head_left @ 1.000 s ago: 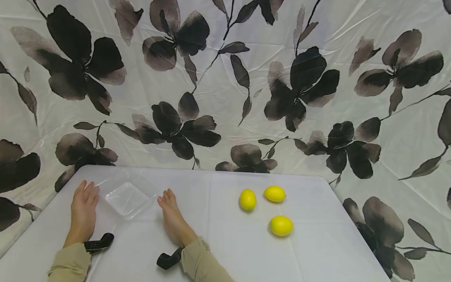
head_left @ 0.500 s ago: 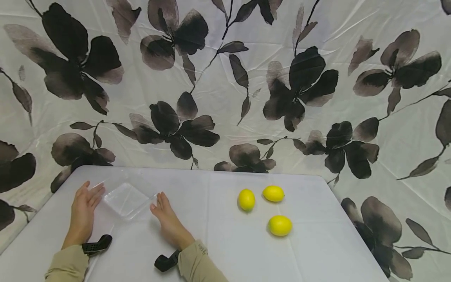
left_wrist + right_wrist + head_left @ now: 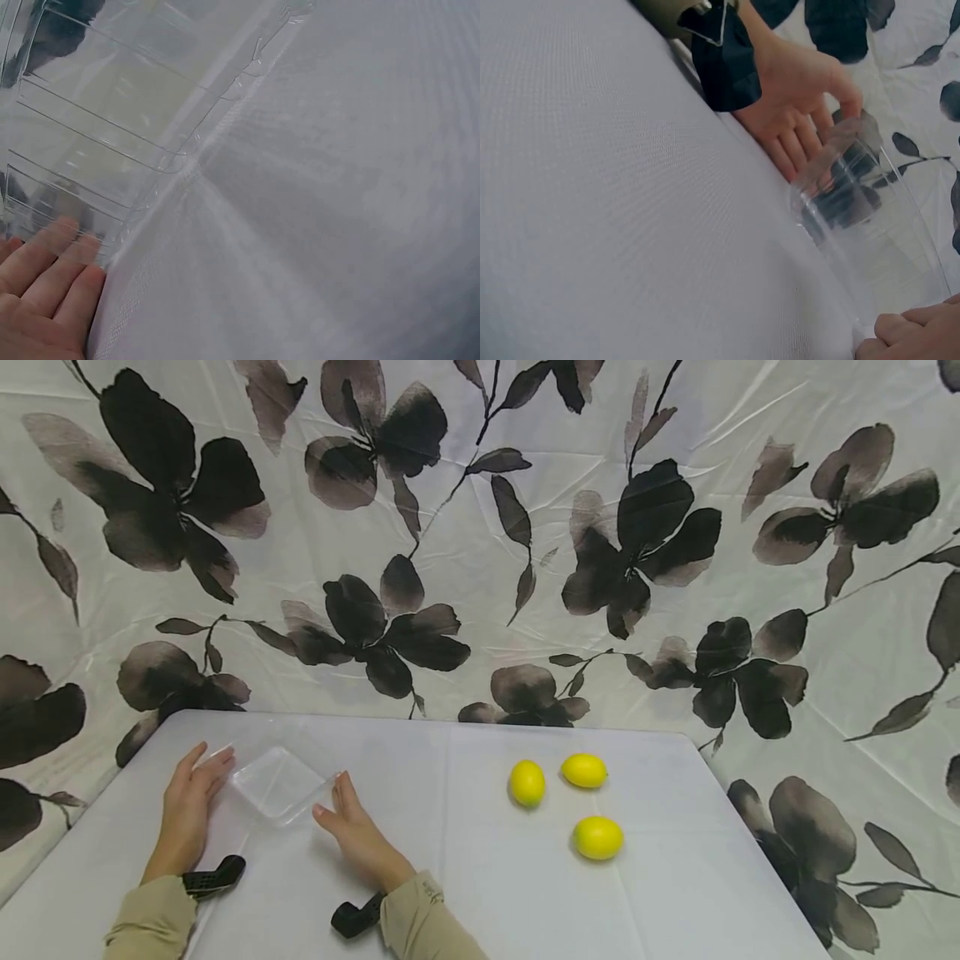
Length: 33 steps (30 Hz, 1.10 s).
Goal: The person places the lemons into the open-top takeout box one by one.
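A clear plastic container (image 3: 277,785) sits on the white table at the left in the head view, turned cornerwise to me. My left hand (image 3: 190,810) is at its left side, fingers fairly straight; in the left wrist view the fingertips (image 3: 67,259) touch the clear wall. At the opposite side is my right hand (image 3: 363,837), its fingers extended along the container's right corner and its thumb spread apart. Part of that hand shows at the lower right of the right wrist view, beside the clear wall (image 3: 885,255). Neither hand curls round the container.
Three yellow lemons, an upright-looking one (image 3: 527,783), a back one (image 3: 585,771) and a front one (image 3: 598,837), lie apart on the table right of my hands. A flower-printed cloth (image 3: 517,552) hangs behind the table's back edge.
My left hand has shifted right, its fingers closer against the container. My right hand has moved slightly left, its thumb now spread out. The container has shifted barely; the lemons stay put.
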Tool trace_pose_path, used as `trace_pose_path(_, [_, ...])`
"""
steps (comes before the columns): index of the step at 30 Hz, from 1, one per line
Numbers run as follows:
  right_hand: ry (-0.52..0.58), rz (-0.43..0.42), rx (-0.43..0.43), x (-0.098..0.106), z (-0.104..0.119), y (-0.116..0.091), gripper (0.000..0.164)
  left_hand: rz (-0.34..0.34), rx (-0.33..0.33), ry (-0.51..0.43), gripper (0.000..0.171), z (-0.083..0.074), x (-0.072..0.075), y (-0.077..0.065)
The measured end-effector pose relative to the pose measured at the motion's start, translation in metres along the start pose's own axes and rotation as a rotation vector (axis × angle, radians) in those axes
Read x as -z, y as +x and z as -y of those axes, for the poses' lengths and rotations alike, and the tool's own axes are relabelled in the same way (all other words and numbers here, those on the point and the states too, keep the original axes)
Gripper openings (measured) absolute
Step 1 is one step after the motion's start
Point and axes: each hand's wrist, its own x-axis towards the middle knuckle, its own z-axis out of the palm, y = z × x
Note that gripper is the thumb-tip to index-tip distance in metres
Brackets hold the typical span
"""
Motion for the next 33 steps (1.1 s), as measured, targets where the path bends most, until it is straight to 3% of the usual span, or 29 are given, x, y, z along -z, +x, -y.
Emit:
trace_pose_path(4, [-0.019, 0.005, -0.011, 0.001, 0.001, -0.002, 0.083, -0.001, 0.016, 0.040, 0.068, 0.001, -0.002, 0.000])
trace_pose_path(12, [-0.029, 0.063, -0.046, 0.009, 0.004, -0.015, 0.087, 0.015, -0.036, 0.092, 0.069, -0.001, -0.003, 0.000])
trace_pose_path(19, [0.013, 0.061, -0.028, 0.017, 0.002, -0.030, 0.089, 0.088, 0.005, 0.116, 0.073, -0.008, -0.013, 0.001])
trace_pose_path(28, [0.013, 0.038, 0.010, 0.029, -0.004, -0.050, 0.079, 0.191, -0.016, 0.127, 0.075, -0.024, -0.032, -0.003])
trace_pose_path(33, [0.086, 0.013, -0.008, 0.036, -0.003, -0.062, 0.074, 0.249, -0.054, 0.113, 0.073, -0.028, -0.041, -0.003])
